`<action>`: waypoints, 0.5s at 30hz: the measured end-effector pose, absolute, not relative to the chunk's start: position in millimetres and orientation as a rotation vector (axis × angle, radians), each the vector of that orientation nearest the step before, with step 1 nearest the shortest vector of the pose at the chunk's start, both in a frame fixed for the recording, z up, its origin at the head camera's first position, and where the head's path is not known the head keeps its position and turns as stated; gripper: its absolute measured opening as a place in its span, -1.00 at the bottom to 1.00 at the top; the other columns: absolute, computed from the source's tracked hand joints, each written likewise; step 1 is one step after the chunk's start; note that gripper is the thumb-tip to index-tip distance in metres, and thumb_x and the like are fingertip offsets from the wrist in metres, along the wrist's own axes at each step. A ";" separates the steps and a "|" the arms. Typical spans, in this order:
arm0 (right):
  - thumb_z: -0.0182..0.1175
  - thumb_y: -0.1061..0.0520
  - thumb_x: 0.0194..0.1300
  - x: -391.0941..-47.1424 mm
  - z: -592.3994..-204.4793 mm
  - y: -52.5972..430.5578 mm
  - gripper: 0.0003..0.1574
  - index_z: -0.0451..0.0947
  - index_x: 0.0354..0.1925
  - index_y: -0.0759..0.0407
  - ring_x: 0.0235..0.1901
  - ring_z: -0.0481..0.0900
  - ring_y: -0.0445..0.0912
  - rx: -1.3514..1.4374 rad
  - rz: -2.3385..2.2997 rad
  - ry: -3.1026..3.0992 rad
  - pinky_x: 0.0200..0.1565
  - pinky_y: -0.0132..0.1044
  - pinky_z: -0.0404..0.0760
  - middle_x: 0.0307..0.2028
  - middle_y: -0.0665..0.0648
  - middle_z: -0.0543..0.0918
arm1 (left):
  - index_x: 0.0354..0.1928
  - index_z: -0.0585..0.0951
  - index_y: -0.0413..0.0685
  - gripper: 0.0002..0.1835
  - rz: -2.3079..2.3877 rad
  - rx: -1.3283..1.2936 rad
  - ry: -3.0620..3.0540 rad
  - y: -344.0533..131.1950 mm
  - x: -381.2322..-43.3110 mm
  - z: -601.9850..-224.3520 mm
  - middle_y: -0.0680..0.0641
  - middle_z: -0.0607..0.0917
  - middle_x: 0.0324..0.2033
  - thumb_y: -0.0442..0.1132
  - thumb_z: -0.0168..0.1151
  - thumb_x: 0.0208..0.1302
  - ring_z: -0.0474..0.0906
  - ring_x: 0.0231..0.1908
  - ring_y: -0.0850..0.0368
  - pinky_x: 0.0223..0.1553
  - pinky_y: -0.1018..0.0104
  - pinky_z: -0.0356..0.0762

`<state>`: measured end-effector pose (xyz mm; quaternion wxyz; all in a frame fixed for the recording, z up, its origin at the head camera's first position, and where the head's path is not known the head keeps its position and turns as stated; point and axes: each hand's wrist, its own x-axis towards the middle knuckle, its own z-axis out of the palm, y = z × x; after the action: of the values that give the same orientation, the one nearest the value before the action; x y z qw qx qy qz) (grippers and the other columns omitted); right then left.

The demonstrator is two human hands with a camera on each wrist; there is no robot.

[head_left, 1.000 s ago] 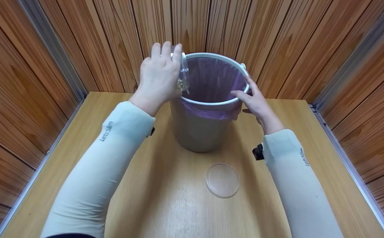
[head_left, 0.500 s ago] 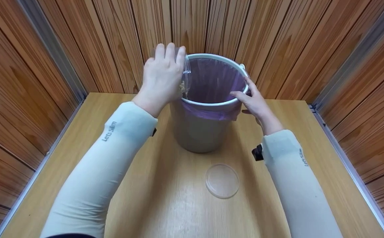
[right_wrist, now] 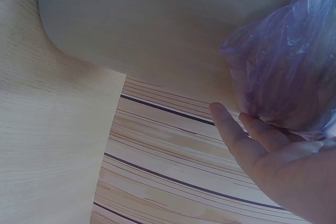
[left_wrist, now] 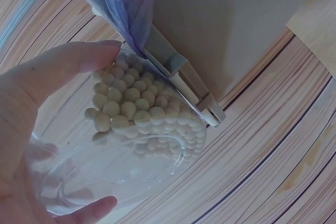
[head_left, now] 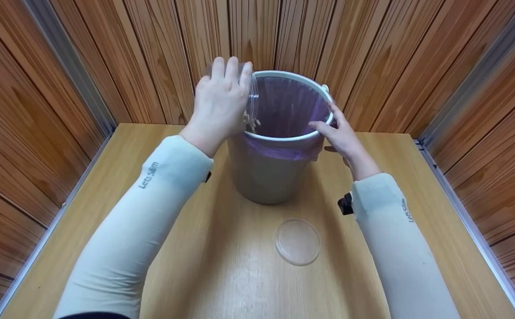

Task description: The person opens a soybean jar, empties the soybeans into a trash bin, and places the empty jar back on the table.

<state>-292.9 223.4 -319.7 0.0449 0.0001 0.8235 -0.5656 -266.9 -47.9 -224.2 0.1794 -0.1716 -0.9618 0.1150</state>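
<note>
My left hand (head_left: 220,99) grips a clear plastic jar (left_wrist: 118,177), tipped on its side at the left of the trash can's rim. Small round cream balls (left_wrist: 134,100) lie along the jar's lower wall, and some show at its mouth over the can in the head view. The grey trash can (head_left: 264,177) stands upright with a purple bag (head_left: 279,153) folded over its edge. My right hand (head_left: 344,137) holds the can's right rim, thumb on the inside, other fingers outside; in the right wrist view, fingers reach along the bag's folded edge.
A clear round lid (head_left: 298,242) lies flat on the wooden table (head_left: 239,274), in front of the can. Wood-panelled walls (head_left: 257,35) close in the back and both sides.
My left hand has shifted slightly right and tilted the jar further over the rim. The balls have slid to its mouth and spill into the can. My right hand has stayed put.
</note>
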 end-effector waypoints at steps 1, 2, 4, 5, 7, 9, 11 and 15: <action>0.18 -0.20 0.32 -293.1 -319.9 223.2 0.14 -0.28 0.59 -0.19 0.52 0.00 0.21 0.000 -1.731 2.514 0.35 0.28 0.28 0.57 0.29 -0.12 | 0.54 0.02 -0.14 0.15 0.330 -0.487 -2.720 -47.8 -267.0 -224.3 -0.30 0.19 0.45 0.06 0.46 0.00 0.11 0.43 -0.28 0.11 -0.04 0.57; 0.18 -0.20 0.31 -293.2 -320.3 223.1 0.14 -0.28 0.59 -0.19 0.52 0.00 0.21 0.002 -1.734 2.511 0.34 0.28 0.28 0.57 0.29 -0.12 | 0.54 0.01 -0.14 0.15 0.334 -0.490 -2.722 -47.7 -266.9 -224.4 -0.30 0.18 0.46 0.06 0.45 0.01 0.10 0.43 -0.28 0.11 -0.04 0.57; 0.18 -0.19 0.31 -292.9 -320.5 222.8 0.14 -0.28 0.59 -0.20 0.52 0.00 0.21 0.003 -1.735 2.508 0.34 0.28 0.28 0.57 0.29 -0.12 | 0.54 0.01 -0.13 0.15 0.342 -0.496 -2.722 -47.7 -266.7 -224.7 -0.30 0.18 0.46 0.05 0.45 0.01 0.10 0.43 -0.27 0.11 -0.03 0.57; 0.18 -0.19 0.31 -292.8 -320.6 222.7 0.14 -0.27 0.59 -0.20 0.52 0.00 0.20 0.003 -1.737 2.506 0.34 0.28 0.28 0.57 0.29 -0.13 | 0.54 0.01 -0.13 0.14 0.345 -0.499 -2.723 -47.9 -266.6 -224.9 -0.30 0.18 0.46 0.06 0.44 0.03 0.10 0.43 -0.27 0.11 -0.03 0.57; 0.18 -0.19 0.31 -292.3 -320.4 222.3 0.13 -0.28 0.59 -0.21 0.52 0.00 0.21 0.007 -1.735 2.507 0.35 0.28 0.28 0.57 0.29 -0.13 | 0.54 0.02 -0.14 0.14 0.342 -0.505 -2.715 -48.1 -266.4 -225.0 -0.30 0.19 0.45 0.07 0.44 0.03 0.11 0.42 -0.27 0.09 -0.03 0.58; 0.18 -0.19 0.32 -292.0 -320.0 222.3 0.13 -0.28 0.59 -0.22 0.52 -0.01 0.21 0.008 -1.734 2.505 0.34 0.29 0.28 0.56 0.30 -0.12 | 0.54 0.03 -0.13 0.14 0.347 -0.511 -2.708 -48.5 -266.0 -225.0 -0.30 0.19 0.45 0.09 0.44 0.02 0.12 0.42 -0.27 0.08 -0.02 0.59; 0.18 -0.19 0.32 -291.9 -319.2 222.4 0.13 -0.28 0.59 -0.22 0.52 0.00 0.21 0.011 -1.734 2.505 0.34 0.28 0.29 0.56 0.30 -0.10 | 0.54 0.04 -0.13 0.13 0.351 -0.519 -2.696 -48.6 -265.8 -224.9 -0.30 0.20 0.44 0.08 0.44 0.02 0.12 0.42 -0.27 0.07 -0.02 0.59; 0.17 -0.19 0.32 -292.6 -317.8 222.5 0.14 -0.31 0.59 -0.22 0.51 0.01 0.23 0.010 -1.728 2.509 0.34 0.29 0.29 0.55 0.32 -0.10 | 0.54 0.05 -0.13 0.10 0.367 -0.543 -2.668 -47.6 -264.9 -225.3 -0.30 0.22 0.44 0.01 0.44 0.03 0.13 0.42 -0.28 0.08 -0.04 0.58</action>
<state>-292.6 222.5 -317.8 0.0474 0.0033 0.8227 -0.5664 -264.9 -47.6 -225.3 0.1958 -0.1938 -0.9523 0.1310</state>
